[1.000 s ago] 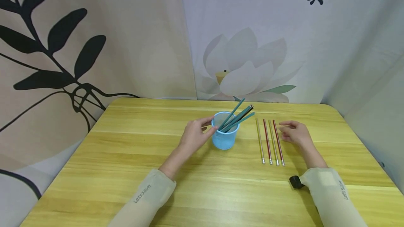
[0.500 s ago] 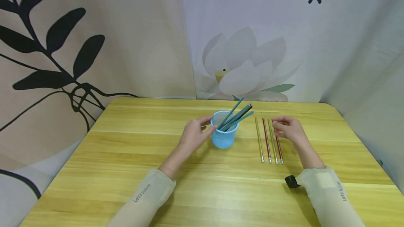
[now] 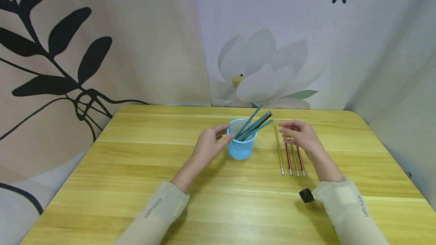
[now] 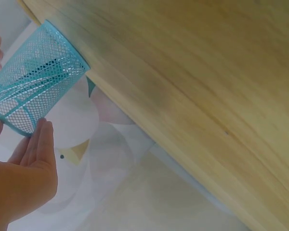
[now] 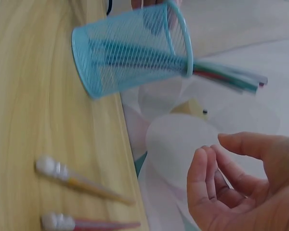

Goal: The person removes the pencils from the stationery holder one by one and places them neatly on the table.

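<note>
Pencils, slim, red and yellow, lie on the table beside the round light-blue metal-mesh cup, which I see the left hand holding; the right hand, narrow, holding nothing, is over them, and its low brush could roll them apart, I think

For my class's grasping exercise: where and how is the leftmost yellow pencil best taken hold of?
Probably the middle of the leftmost yellow pencil, pinched across its shaft from above: it lies flat and thin, a gap parting it from the neighbouring red pencil.
</note>
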Demonstrator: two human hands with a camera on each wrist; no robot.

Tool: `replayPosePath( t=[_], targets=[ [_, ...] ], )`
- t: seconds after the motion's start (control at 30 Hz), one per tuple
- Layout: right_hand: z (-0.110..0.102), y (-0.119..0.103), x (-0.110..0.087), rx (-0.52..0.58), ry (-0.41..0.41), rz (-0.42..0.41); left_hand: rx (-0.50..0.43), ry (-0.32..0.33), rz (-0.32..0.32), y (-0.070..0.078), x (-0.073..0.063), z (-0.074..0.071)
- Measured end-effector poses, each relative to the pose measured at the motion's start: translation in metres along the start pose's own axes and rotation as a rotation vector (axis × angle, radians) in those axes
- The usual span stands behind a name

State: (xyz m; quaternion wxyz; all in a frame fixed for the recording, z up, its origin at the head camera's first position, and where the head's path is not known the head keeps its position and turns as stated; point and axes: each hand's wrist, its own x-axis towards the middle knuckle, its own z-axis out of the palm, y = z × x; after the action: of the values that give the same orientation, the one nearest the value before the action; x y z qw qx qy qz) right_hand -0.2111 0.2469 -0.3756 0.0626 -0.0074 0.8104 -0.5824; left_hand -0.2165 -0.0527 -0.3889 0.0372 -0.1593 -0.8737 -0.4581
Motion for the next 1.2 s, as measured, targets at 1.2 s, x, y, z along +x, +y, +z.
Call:
replayPosePath(
  t=[1.2],
  targets=[
    [0.054, -0.019, 0.003, 0.072, 0.069, -0.092, -0.037, 0.000, -0.010, 0.000, -0.002, 0.001]
  ],
)
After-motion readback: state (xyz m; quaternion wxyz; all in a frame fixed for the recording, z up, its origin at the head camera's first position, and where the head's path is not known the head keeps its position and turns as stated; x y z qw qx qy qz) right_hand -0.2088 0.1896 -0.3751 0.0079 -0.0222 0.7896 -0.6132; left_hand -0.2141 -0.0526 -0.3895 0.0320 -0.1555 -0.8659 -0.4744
